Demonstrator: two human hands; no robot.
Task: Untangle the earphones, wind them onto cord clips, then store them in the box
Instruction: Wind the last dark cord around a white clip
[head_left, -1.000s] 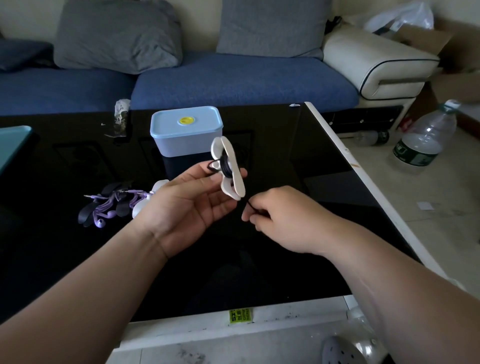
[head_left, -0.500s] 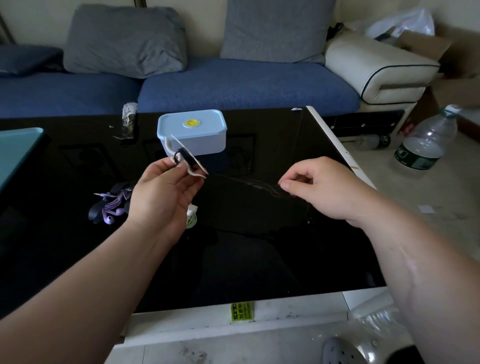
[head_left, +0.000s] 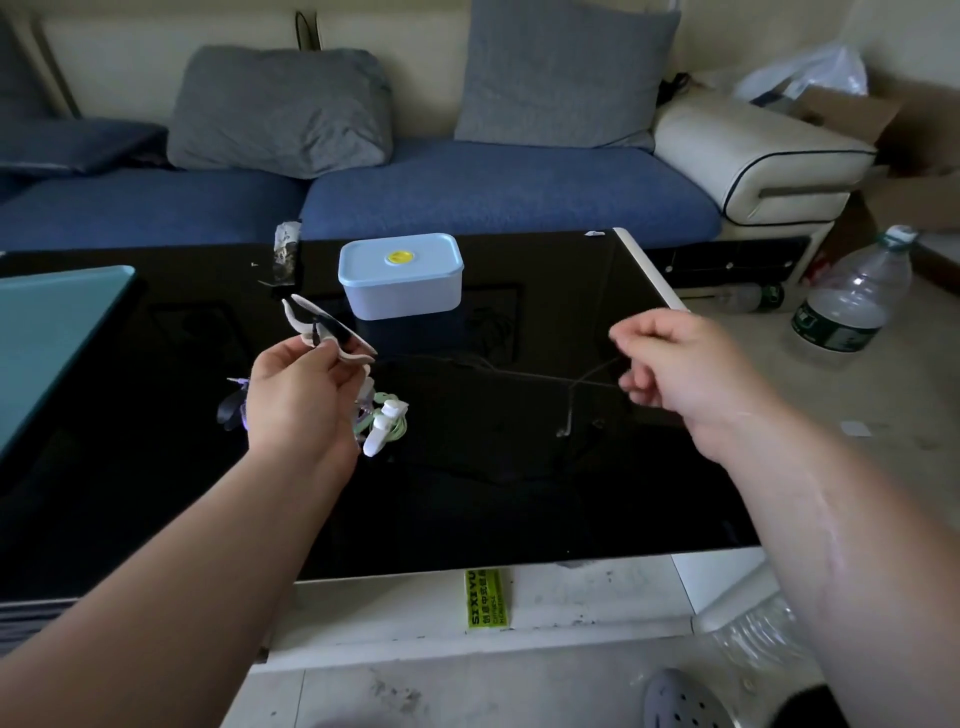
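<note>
The right hand (head_left: 670, 374) has swung out towards the worktop's right edge. A second ago it was pinching the black cord (head_left: 498, 371) just beside the cord clip (head_left: 324, 332). Half a second ago it was already drawing away, and now the two hands are well apart, with the cord running nearly straight between them above the worktop (head_left: 156, 493). The clip has changed too: it stood upright in the left hand (head_left: 298, 395) a second ago and now lies tilted, its long white arms pointing up-left and down-right.

The left hand holds the clip in curled fingertips, with dark cord already wound round its middle. The right hand's fingers are closed round the cord's far part. The cord seems to fork near that hand, with one short end hanging down, but it is thin and dark against the black glass, so I cannot be sure.

I judge that the slack is now pulled out, so the free length can go onto the clip in neat turns. This set is only partly wound.

A green set (head_left: 387, 423) on a white clip and a purple set (head_left: 231, 410) lie on the worktop behind the left hand. The box (head_left: 400, 275) stands further back with its lid on, so nothing from this set is stored yet.
</note>
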